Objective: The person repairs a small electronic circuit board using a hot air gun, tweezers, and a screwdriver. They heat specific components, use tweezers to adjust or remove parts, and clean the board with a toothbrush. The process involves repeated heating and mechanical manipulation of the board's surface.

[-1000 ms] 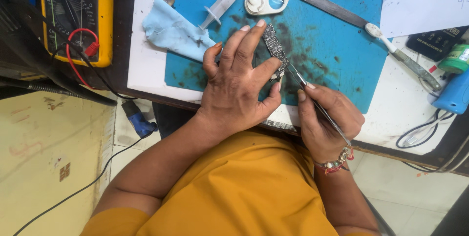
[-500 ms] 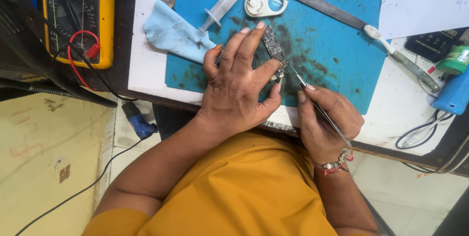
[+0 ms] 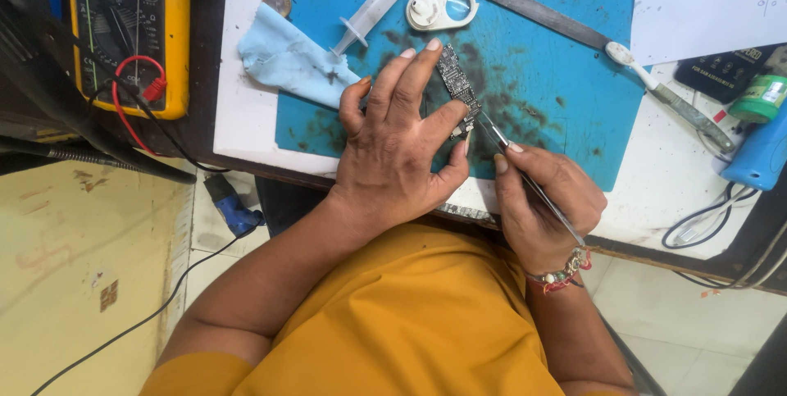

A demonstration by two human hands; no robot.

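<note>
**Circuit board pinned on blue mat, tweezers at its lower end**

Hidden or unclear: the lower end of the small circuit board (image 3: 457,88) lies under the left hand (image 3: 398,146), and the tweezer tips meet it in a spot too small to make out. The multimeter (image 3: 131,31) and the white paper (image 3: 709,2) are cut off by the frame's top edge.

Pose: the left hand lies palm down on the blue mat (image 3: 557,129), fingers spread, fingertips pressing beside the board's left edge and thumb at its lower end. The right hand (image 3: 541,203) is closed in a pencil grip on the thin metal tweezers (image 3: 525,175), which slant up-left to the board. A beaded bracelet (image 3: 561,273) circles the right wrist.

Compared with half a second ago: both hands, board and tweezers hold the same positions; no shift is discernible.
</note>
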